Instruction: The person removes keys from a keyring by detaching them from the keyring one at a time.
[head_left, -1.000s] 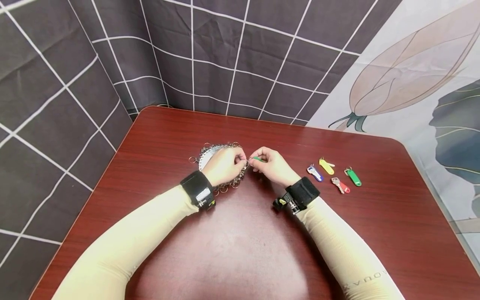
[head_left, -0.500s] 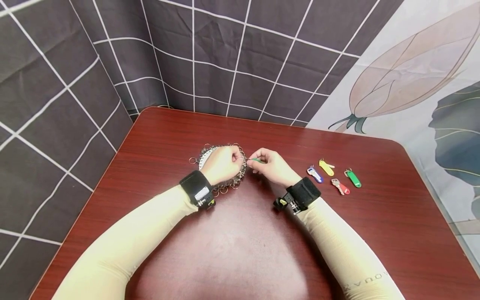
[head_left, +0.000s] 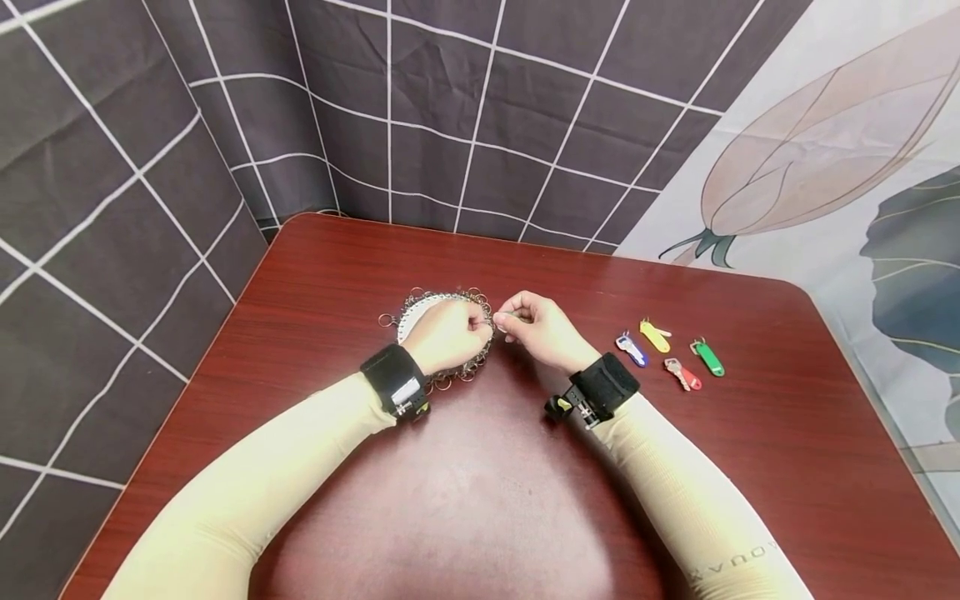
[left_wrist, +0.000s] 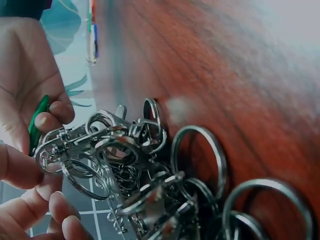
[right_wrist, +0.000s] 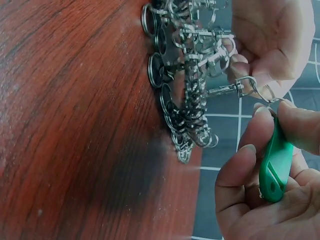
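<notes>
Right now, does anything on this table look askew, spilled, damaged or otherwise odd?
Nothing stands out. The key rings lie heaped in one pile under the left hand, none scattered. The right hand pinches a green key tag. Four tagged keys lie apart on the wooden table, undamaged.

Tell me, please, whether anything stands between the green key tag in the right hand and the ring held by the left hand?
Nothing visible does: the green key tag and the held ring meet directly.

I count five tagged keys: blue point(head_left: 630, 348), yellow point(head_left: 653, 335), red point(head_left: 682, 373), green point(head_left: 707, 357) at 3 o'clock; another green one point(right_wrist: 274, 167) held. One pile of key rings point(head_left: 450, 333). Two hands.
</notes>
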